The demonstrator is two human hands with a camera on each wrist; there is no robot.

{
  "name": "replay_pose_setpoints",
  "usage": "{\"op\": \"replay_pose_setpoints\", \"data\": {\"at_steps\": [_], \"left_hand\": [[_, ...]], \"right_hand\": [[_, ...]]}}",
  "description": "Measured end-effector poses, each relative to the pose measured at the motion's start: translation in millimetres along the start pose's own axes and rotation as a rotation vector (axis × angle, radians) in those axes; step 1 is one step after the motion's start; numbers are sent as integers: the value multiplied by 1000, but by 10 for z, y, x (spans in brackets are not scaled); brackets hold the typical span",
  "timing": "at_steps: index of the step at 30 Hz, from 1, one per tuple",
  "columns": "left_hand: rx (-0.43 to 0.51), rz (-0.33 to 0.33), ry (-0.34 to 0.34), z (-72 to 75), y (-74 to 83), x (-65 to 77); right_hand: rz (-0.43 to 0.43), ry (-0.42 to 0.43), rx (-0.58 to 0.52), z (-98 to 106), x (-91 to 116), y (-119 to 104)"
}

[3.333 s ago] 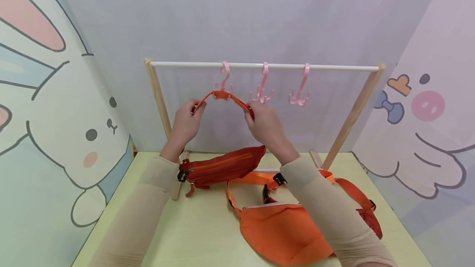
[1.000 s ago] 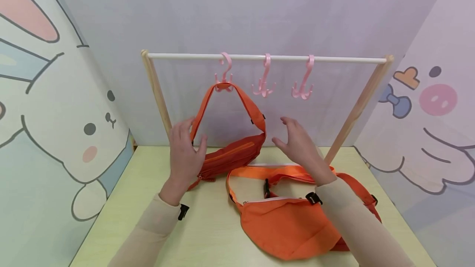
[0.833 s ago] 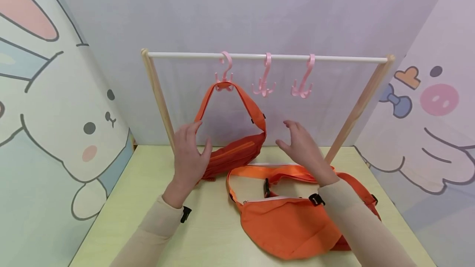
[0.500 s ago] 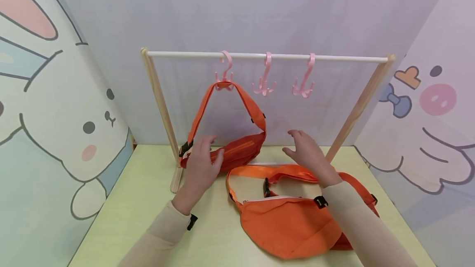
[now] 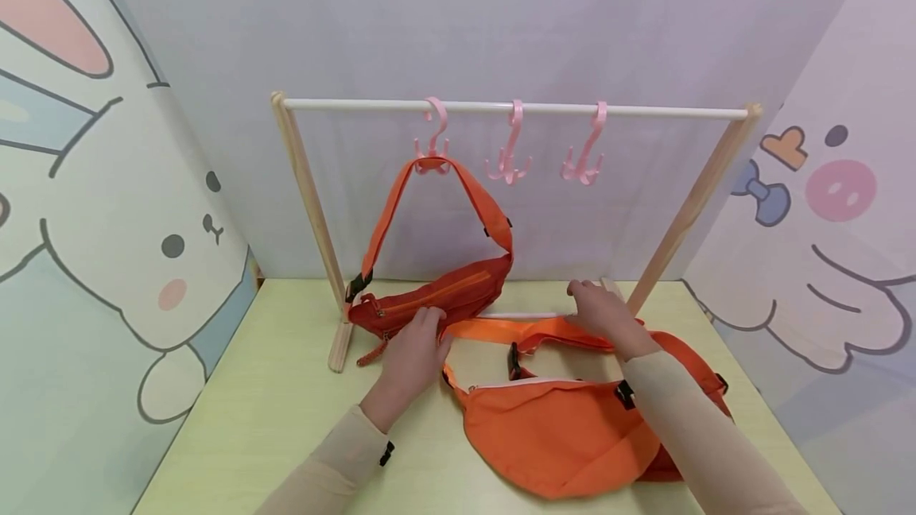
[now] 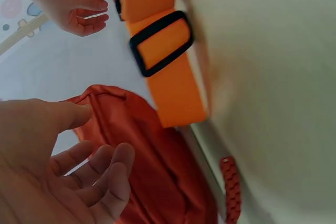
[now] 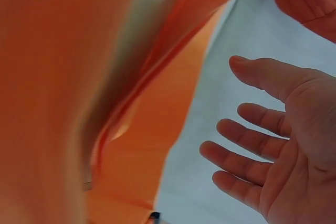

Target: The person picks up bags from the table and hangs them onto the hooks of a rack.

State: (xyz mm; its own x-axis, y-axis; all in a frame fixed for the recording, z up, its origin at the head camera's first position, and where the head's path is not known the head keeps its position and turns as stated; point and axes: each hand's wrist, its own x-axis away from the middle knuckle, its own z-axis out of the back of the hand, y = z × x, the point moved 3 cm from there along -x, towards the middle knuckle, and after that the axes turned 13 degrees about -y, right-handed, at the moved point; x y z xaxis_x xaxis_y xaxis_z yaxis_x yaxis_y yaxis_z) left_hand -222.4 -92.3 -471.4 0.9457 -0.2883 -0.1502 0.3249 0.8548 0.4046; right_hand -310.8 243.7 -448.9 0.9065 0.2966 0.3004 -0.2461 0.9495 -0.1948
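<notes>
One orange strap (image 5: 490, 331) between left hand (image 5: 410, 356) and right hand (image 5: 605, 315)

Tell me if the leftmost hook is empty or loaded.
Loaded: a strap loops over the leftmost hook, joined to the red bag tilted below. Whether the table also supports the bag, I can't tell.

2 cartoon-printed side walls (image 5: 93, 340) and a plain backdrop (image 5: 458, 22) around a table (image 5: 243, 435) suggest a staged indoor setup.
</notes>
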Motion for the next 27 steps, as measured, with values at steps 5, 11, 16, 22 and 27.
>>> {"op": "replay_pose_setpoints", "data": {"at_steps": [5,11,16,22,27], "left_hand": [[-29,37,-63,-158,-42,-6],[-18,45,-100,-226,-74,-4],[-7,49,-133,-275,-96,3],[-3,46,-146,-293,-95,12],[-11,33,-127,-310,-107,25]], "right_hand": [[-18,-32,37,-117,-58,148],[-35,-53,77,-199,-43,244],[-49,-61,120,-240,-13,267],[-72,-16,170,-235,8,279],[-88,-2,169,-281,-4,328]]}}
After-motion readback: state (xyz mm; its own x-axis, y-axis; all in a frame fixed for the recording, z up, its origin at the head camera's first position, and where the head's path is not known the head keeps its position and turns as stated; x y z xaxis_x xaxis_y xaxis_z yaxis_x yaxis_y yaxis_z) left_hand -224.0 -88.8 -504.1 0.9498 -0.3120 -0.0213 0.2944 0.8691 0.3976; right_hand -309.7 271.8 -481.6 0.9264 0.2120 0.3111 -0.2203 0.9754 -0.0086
